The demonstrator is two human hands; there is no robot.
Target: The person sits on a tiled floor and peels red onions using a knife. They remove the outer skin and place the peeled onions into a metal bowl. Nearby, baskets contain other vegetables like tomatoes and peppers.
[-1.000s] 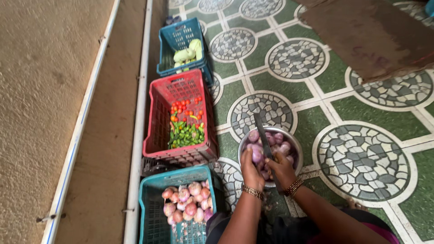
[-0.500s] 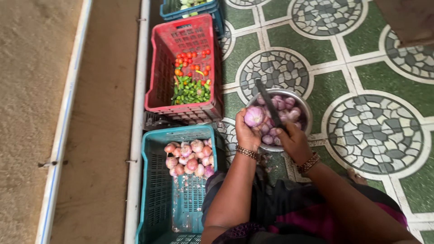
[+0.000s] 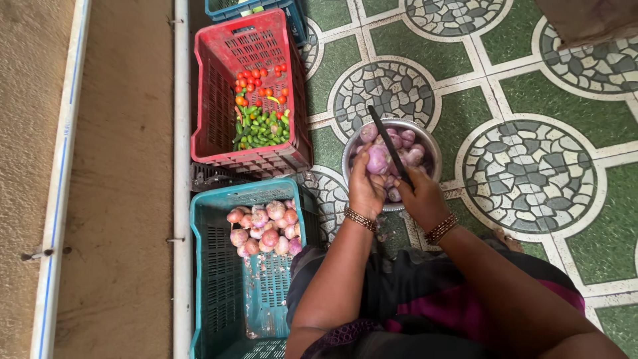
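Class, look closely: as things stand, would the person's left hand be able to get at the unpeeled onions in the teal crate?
Probably yes. The teal crate is open-topped beside the left arm, nothing covers its onions. But the left hand holds an onion over the bowl.

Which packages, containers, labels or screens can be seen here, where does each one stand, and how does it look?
No labels, signs or screens show; only containers.
Red crate: upper left, rectangular slotted plastic, holds red and green chillies.
Teal crate: below it, rectangular slotted plastic, holds onions.
Blue crate: top edge, mostly cut off.
Metal bowl: centre, round, holds peeled onions.
Brown box: top right corner, partly seen.
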